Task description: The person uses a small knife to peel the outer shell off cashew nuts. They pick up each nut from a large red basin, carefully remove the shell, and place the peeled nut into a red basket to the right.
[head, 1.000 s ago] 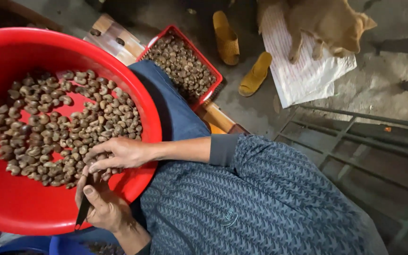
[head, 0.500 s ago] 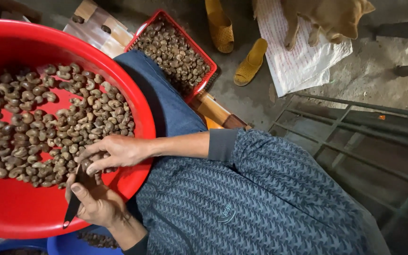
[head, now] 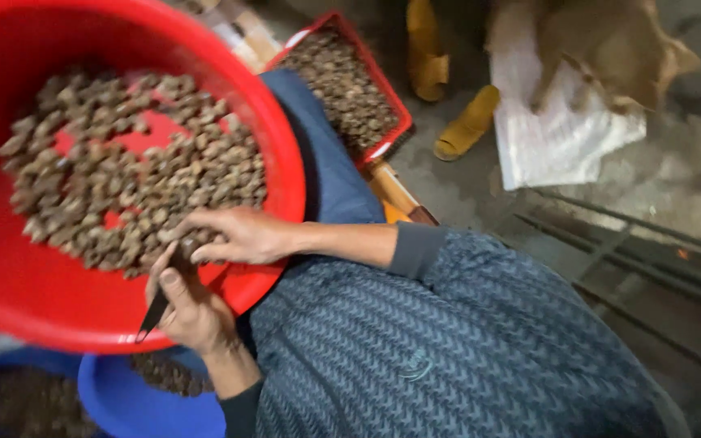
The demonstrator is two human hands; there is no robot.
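A big red basin (head: 34,300) rests on my lap, holding a pile of brown nuts (head: 123,170). My right hand (head: 237,235) reaches across from the right. Its fingers are pinched on one nut (head: 188,243) at the pile's near edge. Just below it, my left hand (head: 192,312) grips a small dark knife (head: 152,318), thumb raised toward the nut and blade pointing down-left over the basin's rim. The two hands almost touch.
A red crate (head: 383,146) of the same nuts stands beyond my blue-trousered knee. Two yellow sandals (head: 468,122), a white sack (head: 553,138) and a tan dog (head: 610,49) lie on the concrete floor. A blue basin (head: 148,401) sits under the red one. Metal bars (head: 651,259) run at right.
The view has shifted closer and blurred, so the red basin fills more of the left. Both hands stay together at the pile's near edge, with the knife still in the lower hand.
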